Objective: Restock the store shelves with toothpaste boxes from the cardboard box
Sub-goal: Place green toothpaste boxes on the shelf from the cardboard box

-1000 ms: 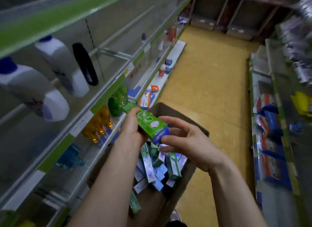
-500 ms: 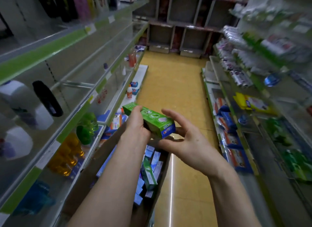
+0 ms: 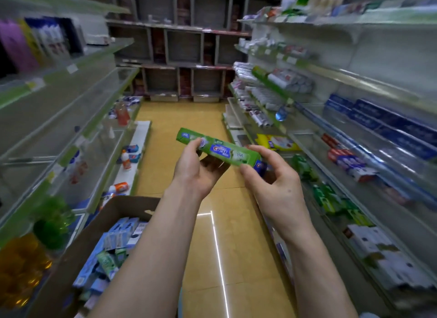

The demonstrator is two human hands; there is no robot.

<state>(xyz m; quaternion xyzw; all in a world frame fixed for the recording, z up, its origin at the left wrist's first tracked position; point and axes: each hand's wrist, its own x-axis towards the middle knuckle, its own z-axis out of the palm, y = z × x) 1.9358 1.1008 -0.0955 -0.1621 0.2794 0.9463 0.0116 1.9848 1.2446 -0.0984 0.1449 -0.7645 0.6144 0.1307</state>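
Along the right, stocked shelves (image 3: 354, 82), with green packs on a lower tier. At lower left, an open cardboard box (image 3: 71, 265) holding more cartons. Held up over the aisle floor between them: the green toothpaste box (image 3: 220, 149). Probably weighs little, stays stiff lengthwise, dents if squeezed mid-panel; best taken by the long edges near each end. Long, slim, glossy green, with a blue logo patch. Pinched toward one end by the left hand (image 3: 196, 173), gripped at the other by the curled right hand (image 3: 276, 185).
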